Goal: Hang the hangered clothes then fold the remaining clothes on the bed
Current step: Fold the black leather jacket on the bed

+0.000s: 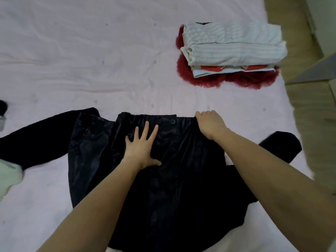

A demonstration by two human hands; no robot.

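Note:
A shiny black buttoned garment (101, 153) lies spread on the pink bed sheet (91, 60) in front of me, its sleeves reaching out to the left and right. My left hand (141, 146) presses flat on its middle with fingers spread. My right hand (211, 123) rests on the far right corner of the garment's gathered hem, fingers bent over the edge. A stack of folded clothes (231, 46), striped white on top over red and fluffy dark-red pieces, sits at the far right of the bed.
The bed's right edge runs beside a tan floor (309, 110). A pale green cloth (9, 173) and a dark item (3, 106) peek in at the left edge. Bare sheet stretches across the far left of the bed.

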